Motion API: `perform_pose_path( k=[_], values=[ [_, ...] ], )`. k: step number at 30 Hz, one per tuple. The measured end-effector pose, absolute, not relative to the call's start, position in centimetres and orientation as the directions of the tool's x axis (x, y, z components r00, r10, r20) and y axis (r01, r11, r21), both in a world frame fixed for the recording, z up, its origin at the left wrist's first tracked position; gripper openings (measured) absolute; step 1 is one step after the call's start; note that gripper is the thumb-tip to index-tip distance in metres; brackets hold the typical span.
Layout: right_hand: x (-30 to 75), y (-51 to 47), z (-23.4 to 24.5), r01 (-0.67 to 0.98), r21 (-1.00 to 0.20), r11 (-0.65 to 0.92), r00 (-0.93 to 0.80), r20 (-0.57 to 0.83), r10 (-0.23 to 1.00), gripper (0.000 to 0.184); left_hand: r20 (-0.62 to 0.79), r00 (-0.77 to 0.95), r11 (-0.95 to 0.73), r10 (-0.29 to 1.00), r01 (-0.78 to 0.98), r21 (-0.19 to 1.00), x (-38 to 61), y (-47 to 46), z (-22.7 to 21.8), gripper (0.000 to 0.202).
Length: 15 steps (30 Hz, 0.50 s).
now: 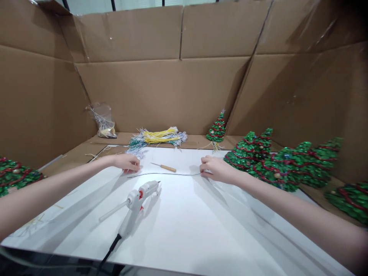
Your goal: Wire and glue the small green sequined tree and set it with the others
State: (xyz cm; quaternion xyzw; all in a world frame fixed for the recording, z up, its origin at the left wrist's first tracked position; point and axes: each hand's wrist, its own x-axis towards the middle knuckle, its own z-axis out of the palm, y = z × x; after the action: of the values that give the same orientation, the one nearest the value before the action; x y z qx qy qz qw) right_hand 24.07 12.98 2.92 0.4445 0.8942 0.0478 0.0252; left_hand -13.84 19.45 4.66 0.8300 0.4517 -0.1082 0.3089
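My left hand point(126, 162) and my right hand point(216, 168) rest on the white board point(184, 230), each pinching one end of a thin dark wire point(163, 174) stretched between them just above the surface. Both hands have their fingers closed on the wire. A small awl with a wooden handle point(164, 167) lies just beyond the wire. A white hot glue gun point(138, 201) with its cord lies on the board nearer to me, nozzle pointing toward the wire.
Cardboard walls point(161, 92) enclose the work area. A bundle of yellow, green and silver wire strands point(156, 138) and a plastic bag point(104, 122) lie at the back. One small tree point(217, 129) stands upright; several green beaded trees point(287, 159) lie right, another point(14, 172) left.
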Motion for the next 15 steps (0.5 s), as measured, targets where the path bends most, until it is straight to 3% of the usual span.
perform_pose_path(
  k=[3,8,15],
  values=[
    [24.0,12.8,3.0,0.794,0.104,0.598,-0.601,-0.010,0.799,0.015,-0.390,0.530,-0.429,0.753,0.845,0.320,-14.3,19.7,5.3,0.031],
    [23.9,12.4,3.2,0.791,0.094,0.605,-0.608,0.013,0.794,0.016,-0.133,0.467,-0.473,0.874,0.881,-0.016,-15.5,21.2,6.0,0.027],
    [24.0,11.5,4.4,0.786,0.093,0.611,-0.618,0.099,0.780,0.019,-0.151,0.494,-0.507,0.857,0.859,-0.068,-16.0,22.3,5.0,0.022]
  ],
)
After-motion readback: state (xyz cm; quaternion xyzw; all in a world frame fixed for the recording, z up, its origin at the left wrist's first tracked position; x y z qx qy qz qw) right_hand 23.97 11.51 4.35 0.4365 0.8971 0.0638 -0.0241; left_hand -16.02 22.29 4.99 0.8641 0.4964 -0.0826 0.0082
